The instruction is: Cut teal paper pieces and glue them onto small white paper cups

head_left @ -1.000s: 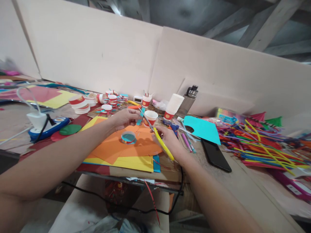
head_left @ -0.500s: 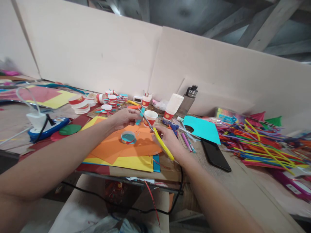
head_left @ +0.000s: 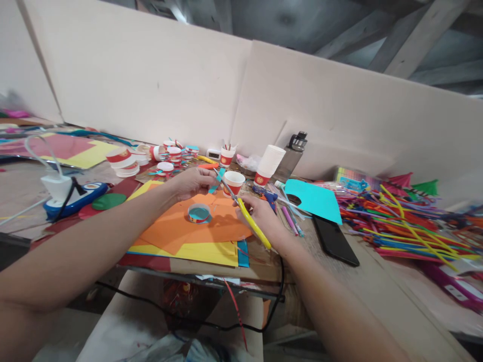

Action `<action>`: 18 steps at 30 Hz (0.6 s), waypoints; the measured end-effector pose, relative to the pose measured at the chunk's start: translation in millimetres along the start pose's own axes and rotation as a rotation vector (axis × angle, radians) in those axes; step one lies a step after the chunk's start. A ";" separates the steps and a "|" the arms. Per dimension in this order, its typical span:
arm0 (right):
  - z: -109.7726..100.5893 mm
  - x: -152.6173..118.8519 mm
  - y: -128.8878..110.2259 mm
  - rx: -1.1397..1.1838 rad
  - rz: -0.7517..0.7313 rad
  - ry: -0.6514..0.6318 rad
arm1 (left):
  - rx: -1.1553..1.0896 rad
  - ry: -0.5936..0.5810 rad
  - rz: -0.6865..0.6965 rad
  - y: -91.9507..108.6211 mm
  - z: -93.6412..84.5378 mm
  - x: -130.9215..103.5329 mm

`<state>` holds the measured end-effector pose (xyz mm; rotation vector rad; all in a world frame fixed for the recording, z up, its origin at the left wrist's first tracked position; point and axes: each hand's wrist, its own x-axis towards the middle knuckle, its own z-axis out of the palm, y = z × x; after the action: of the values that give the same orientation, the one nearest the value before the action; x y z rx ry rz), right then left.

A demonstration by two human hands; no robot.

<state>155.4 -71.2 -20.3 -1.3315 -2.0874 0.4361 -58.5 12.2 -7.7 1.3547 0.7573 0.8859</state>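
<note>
Yellow-handled scissors (head_left: 252, 223) are held in my right hand (head_left: 259, 213), with the blades pointing up and left. My left hand (head_left: 194, 182) pinches a small blue paper strip (head_left: 219, 180) right beside the blade tips. Below my hands, a short ring cut from a cup (head_left: 198, 213), blue inside, rests on orange paper (head_left: 166, 229). Yellow paper (head_left: 211, 254) lies under the orange. Just behind the scissors stands a white and red paper cup (head_left: 234, 182).
A glue gun (head_left: 266, 196), markers (head_left: 289, 220), blue paper with a hole (head_left: 315, 200) and a black phone (head_left: 335, 240) lie right. Stacked cups (head_left: 270, 163) and a bottle (head_left: 293, 156) stand behind; pipe cleaners (head_left: 411, 226) at far right, a power strip (head_left: 77, 198) left.
</note>
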 end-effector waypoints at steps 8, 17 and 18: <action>-2.7 0.8 2.5 -0.057 -0.020 -0.032 | 0.080 -0.049 -0.021 -2.3 -7.1 2.9; -9.3 0.6 -2.2 -0.036 -0.023 -0.080 | 0.101 -0.103 -0.041 0.3 -9.5 3.3; -9.9 0.3 -2.6 -0.040 -0.020 -0.081 | 0.098 -0.106 -0.049 0.7 -9.5 3.2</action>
<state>159.9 -72.6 -11.3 -1.3350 -2.1842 0.4484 -65.3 19.6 -7.7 1.4522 0.7567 0.7406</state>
